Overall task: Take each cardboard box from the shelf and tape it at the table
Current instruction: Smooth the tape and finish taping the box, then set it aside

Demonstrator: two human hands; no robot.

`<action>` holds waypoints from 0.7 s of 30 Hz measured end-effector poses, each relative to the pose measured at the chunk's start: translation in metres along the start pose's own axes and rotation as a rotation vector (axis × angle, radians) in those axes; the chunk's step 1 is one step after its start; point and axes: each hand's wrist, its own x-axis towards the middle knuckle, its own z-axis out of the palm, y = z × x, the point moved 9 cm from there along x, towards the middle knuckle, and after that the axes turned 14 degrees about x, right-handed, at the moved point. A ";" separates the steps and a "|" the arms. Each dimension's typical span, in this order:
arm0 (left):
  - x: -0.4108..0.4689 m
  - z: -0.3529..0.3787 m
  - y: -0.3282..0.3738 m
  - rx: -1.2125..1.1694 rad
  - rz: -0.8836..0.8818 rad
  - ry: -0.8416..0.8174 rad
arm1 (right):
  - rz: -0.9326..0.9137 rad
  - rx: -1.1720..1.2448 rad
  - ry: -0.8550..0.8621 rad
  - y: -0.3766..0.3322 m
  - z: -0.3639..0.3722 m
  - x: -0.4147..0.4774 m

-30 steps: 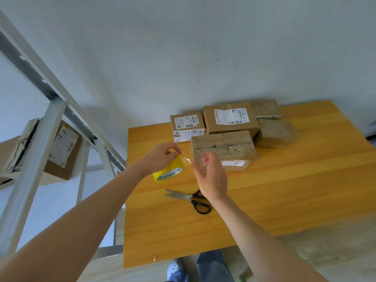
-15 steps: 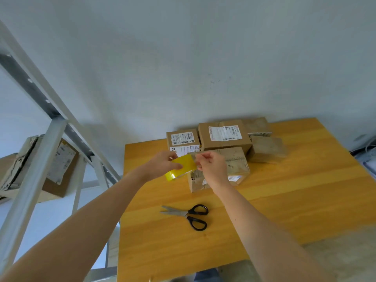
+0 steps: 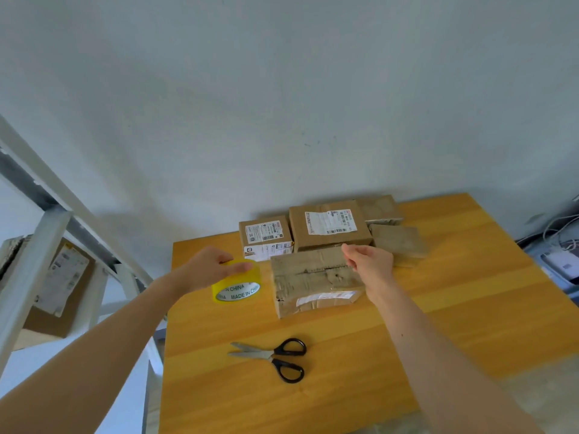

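A worn cardboard box (image 3: 313, 278) lies on the wooden table (image 3: 470, 296), nearest of several boxes. My left hand (image 3: 206, 269) grips a yellow tape roll (image 3: 236, 281) just left of this box, above the table. My right hand (image 3: 371, 263) hovers over the box's far right corner with thumb and fingers pinched together, apparently on the end of the clear tape; the strip itself is too faint to make out. On the metal shelf (image 3: 28, 267) at the left stands another labelled box (image 3: 61, 285).
Black-handled scissors (image 3: 272, 358) lie on the table in front of the box. Behind it stand a small labelled box (image 3: 264, 236), a larger labelled box (image 3: 329, 228) and two plain boxes (image 3: 398, 242). Cables and grey items (image 3: 560, 258) sit right of the table.
My hands have drawn apart: the right hand moved right across the box top, and the left hand with the roll moved to the box's left. The view tilted upward.
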 end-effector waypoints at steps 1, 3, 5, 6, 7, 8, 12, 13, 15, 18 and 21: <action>0.002 0.003 0.002 -0.024 -0.002 0.001 | 0.009 -0.003 0.015 0.001 -0.003 0.005; 0.009 0.006 0.007 -0.028 -0.028 0.034 | 0.018 -0.015 0.040 0.001 -0.006 0.012; 0.015 0.001 0.007 0.109 -0.086 0.094 | 0.027 0.017 0.079 0.000 -0.013 0.020; 0.016 -0.003 0.006 0.234 -0.125 0.116 | 0.030 0.040 0.097 -0.001 -0.017 0.024; 0.015 -0.006 0.003 0.351 -0.164 0.133 | 0.024 0.028 0.099 -0.002 -0.019 0.027; 0.015 -0.008 0.001 0.418 -0.187 0.142 | 0.009 -0.012 0.087 -0.001 -0.020 0.030; 0.020 -0.002 0.002 0.412 -0.186 0.115 | -0.044 -0.206 0.072 0.006 -0.022 0.043; 0.021 0.002 0.002 0.402 -0.184 0.096 | -0.068 -0.259 0.070 0.006 -0.022 0.046; 0.022 0.007 0.005 0.382 -0.181 0.065 | -0.130 -0.373 0.062 0.004 -0.020 0.051; 0.025 0.015 0.001 0.375 -0.198 0.031 | -0.216 -0.488 0.045 0.000 -0.013 0.050; 0.028 0.018 -0.002 0.420 -0.209 0.027 | -0.269 -0.570 0.044 0.000 -0.007 0.048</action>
